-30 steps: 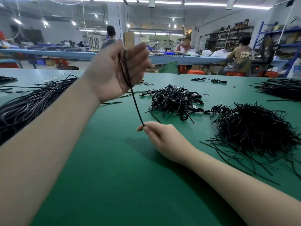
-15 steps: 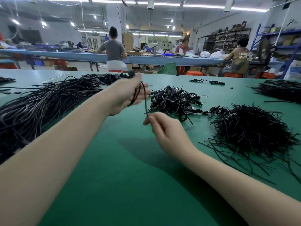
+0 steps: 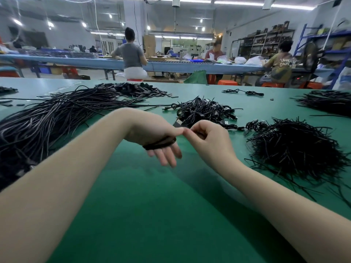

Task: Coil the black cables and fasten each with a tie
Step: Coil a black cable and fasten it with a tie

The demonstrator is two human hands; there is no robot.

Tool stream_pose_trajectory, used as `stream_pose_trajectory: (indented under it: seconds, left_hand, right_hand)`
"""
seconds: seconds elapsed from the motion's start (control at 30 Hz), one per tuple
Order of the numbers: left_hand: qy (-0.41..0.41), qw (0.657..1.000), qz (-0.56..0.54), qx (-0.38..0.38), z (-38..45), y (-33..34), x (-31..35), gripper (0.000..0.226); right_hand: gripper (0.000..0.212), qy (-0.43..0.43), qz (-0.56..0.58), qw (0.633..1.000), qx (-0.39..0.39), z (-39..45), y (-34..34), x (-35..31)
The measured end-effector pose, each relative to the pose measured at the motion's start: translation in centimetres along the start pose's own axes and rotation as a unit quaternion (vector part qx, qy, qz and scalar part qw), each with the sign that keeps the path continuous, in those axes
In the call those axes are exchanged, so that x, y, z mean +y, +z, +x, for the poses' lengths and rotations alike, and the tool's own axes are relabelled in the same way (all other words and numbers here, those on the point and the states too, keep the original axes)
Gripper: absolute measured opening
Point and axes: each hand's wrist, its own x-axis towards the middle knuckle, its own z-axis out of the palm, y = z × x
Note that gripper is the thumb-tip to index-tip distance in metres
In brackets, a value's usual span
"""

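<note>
Mostly the green desk (image 3: 144,215) fills the view. On its left side lies a long bundle of loose black cables (image 3: 43,122). On the right is a heap of black ties (image 3: 296,147), and between them, further back, a pile of coiled cables (image 3: 205,111). The 2 hands meet above the desk, fingertips touching. The left hand (image 3: 152,135) points its fingers down, and a coiled black cable (image 3: 161,144) is wrapped around them, with the thumb pressed on it. The right hand (image 3: 209,141) has curled fingers; what it pinches I cannot tell.
</note>
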Motion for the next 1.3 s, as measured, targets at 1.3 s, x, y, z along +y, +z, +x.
stream_pose_trajectory:
  seconds: [1.3]
  left_hand:
    - [0.184, 0.839, -0.469, 0.204, 4.8, 3.2, -0.1, 0.034]
  right_hand:
    - [0.032, 0.152, 0.253, 0.935, -0.195, -0.5, 1.2, 0.0]
